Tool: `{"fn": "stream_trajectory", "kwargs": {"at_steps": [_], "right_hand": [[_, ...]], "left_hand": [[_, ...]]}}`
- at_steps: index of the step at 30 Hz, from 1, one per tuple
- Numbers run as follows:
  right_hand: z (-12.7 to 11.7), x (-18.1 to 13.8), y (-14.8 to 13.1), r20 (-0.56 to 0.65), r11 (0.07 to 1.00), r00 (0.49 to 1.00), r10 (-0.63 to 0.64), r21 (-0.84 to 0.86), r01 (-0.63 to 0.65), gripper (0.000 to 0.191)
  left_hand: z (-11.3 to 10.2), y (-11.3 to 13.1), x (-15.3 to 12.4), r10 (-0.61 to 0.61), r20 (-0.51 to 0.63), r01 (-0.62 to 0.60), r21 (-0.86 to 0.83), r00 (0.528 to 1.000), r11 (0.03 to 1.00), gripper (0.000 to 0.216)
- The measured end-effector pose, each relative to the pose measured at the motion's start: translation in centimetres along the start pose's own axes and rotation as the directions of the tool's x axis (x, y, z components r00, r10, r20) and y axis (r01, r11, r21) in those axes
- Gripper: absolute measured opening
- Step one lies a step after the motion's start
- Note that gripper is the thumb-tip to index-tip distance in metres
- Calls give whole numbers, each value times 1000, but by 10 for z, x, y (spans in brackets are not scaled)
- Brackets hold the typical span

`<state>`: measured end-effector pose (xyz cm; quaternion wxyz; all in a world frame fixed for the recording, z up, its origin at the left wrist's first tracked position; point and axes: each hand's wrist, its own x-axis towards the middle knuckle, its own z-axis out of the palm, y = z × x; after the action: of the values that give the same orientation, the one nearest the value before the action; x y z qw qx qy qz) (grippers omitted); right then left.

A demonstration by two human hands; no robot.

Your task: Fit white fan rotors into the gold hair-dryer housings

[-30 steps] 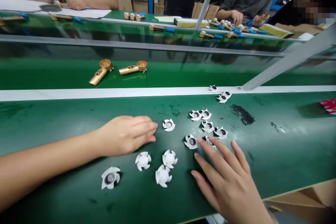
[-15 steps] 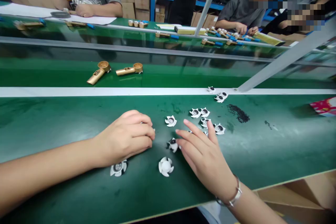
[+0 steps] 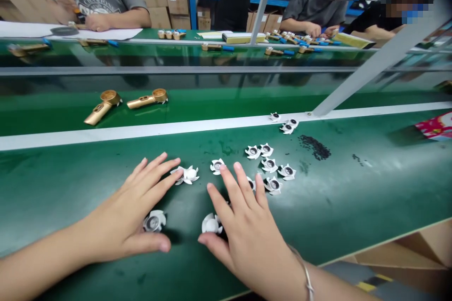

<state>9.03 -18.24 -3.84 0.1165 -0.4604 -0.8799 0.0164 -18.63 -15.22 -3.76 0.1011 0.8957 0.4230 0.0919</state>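
Impellers (image 3: 270, 165), small white plastic ones with curved blades and mostly dark hubs, lie scattered on the green conveyor belt (image 3: 353, 207) in front of the person. The left hand (image 3: 130, 218) lies open and flat, fingers fanned wide, holding nothing. Its fingertips touch a domed impeller (image 3: 187, 175), and a dark-hubbed impeller (image 3: 154, 221) sits in the crook between thumb and forefinger. The right hand (image 3: 247, 230), with a thin bracelet (image 3: 306, 277) at the wrist, is just as open and empty, palm down. A pale impeller (image 3: 212, 224) lies just beside its thumb, and its fingers stretch toward the loose cluster, partly hiding a piece or two. The blades look thin, so these parts probably handle best under flat finger pads and light pressure, slid rather than pinched by a blade tip, and kept apart so the vanes do not hook into each other. The heap of black specks (image 3: 314, 146) near the cluster is worth steering clear of. Beyond the white stripe (image 3: 106, 132), two gold fan housings (image 3: 102, 106) rest on the far lane, and other people work across the line.
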Motion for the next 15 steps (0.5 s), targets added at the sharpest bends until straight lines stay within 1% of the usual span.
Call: {"fn": "stream_trajectory", "kwargs": {"at_steps": [2,4,6,8,11,12,15], "right_hand": [[4,4,6,34,998,998,59,-4,-59,60],[7,1,15,32,994,994,105,-13,-104,56],[7,-7,25,16,988,988,153,-31,-152,54],[7,-14,37,-8,976,978,209,-52,-209,55],[4,-21,59,-50,960,962,268,-65,-271,63],[3,-23,68,-59,959,960,272,-59,-276,67],[-3,-24,98,-38,967,967,254,-10,-254,89]], "left_hand": [[3,4,16,-82,-13,81,-54,997,995,91],[5,7,34,-131,-1,130,-53,991,990,71],[9,9,51,-108,15,108,-24,994,994,51],[16,12,67,-34,1,34,-33,999,999,40],[22,21,87,64,-66,-67,-42,996,997,39],[21,27,93,95,-67,-97,-26,993,995,40],[16,47,100,196,36,-197,5,980,980,51]]}}
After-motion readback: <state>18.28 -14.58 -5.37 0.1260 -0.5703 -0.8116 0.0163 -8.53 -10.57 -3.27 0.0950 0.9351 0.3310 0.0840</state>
